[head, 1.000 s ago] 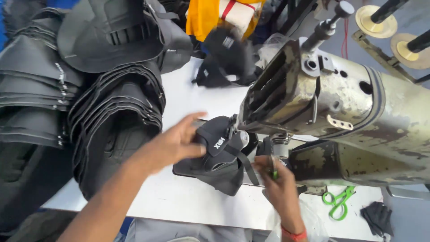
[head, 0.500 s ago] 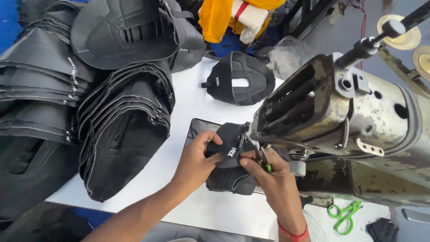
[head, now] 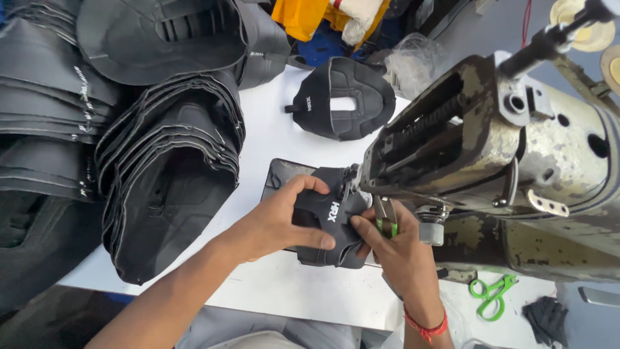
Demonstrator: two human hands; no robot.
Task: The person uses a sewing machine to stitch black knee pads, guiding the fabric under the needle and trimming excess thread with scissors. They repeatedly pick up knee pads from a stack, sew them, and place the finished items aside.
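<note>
At the near edge of the white tabletop point(head: 284, 291), the person's two forearms reach in. The left hand point(head: 281, 220) grips a black padded piece point(head: 326, 223), thumb on top and fingers curled under its edge. The right hand point(head: 394, 242) presses against the same piece from the other side, its fingers closed around small green-handled snips point(head: 386, 220). The piece sits just under the head of a worn grey sewing machine point(head: 510, 148), touching the needle area. Green scissors point(head: 492, 296) lie near the right corner, beside a scrap of black cloth point(head: 547, 318). Along the left edge, stacks of black shaped panels point(head: 168, 174) overhang the tabletop and cover most of that side. Farther back, another black padded piece point(head: 342, 97) with an opening in its middle lies alone on the tabletop. Beyond the far edge are yellow cloth point(head: 303, 16) and a crumpled clear plastic bag point(head: 413, 64).
</note>
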